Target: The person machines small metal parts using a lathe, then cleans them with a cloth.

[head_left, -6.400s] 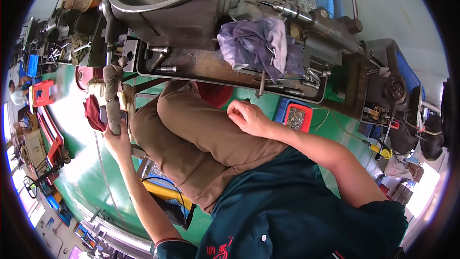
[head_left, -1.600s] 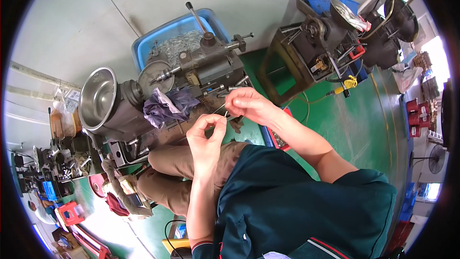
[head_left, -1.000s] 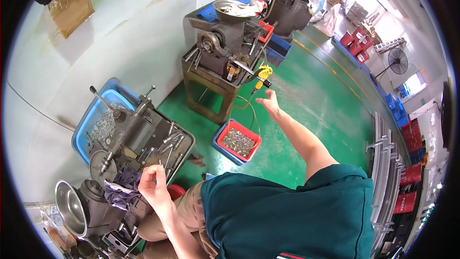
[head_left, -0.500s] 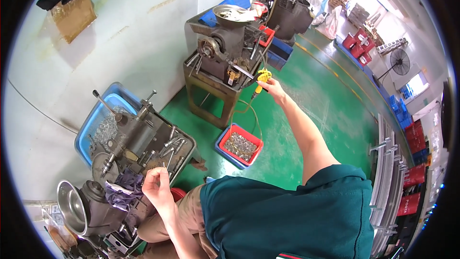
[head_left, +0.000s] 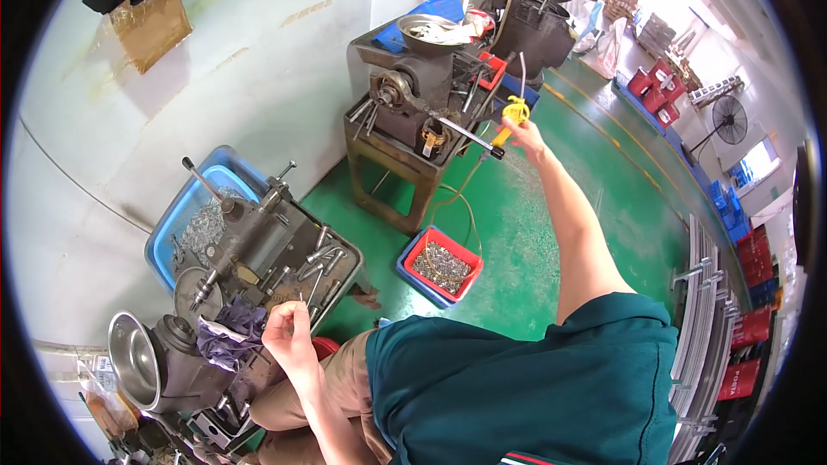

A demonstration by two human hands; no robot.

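Note:
My right hand (head_left: 524, 135), arm stretched forward, is wrapped round a yellow air blow gun (head_left: 515, 112) whose thin nozzle points up. A hose hangs from the gun toward the floor. Just left of that hand, a shiny rod with a black end (head_left: 497, 152) sticks out of the dark bench machine (head_left: 413, 86). My left hand (head_left: 291, 337) has its fingertips pinched together around a thin metal pin (head_left: 314, 286), beside the nearer machine (head_left: 250, 241). Loose metal cylinders (head_left: 320, 260) lie on the tray of that machine.
A red bin of small metal parts (head_left: 441, 265) sits on the green floor between the machines. A blue tub of metal pieces (head_left: 202, 215) stands by the wall. Purple cloth (head_left: 231, 336) and a steel bowl (head_left: 135, 360) are at lower left. Metal profiles (head_left: 699, 319) are stacked on the right.
The blow gun has moved up and right, away from the machine's rod, and its nozzle now shows pointing upward. The rod's black end is now uncovered. My left hand keeps its pinch.

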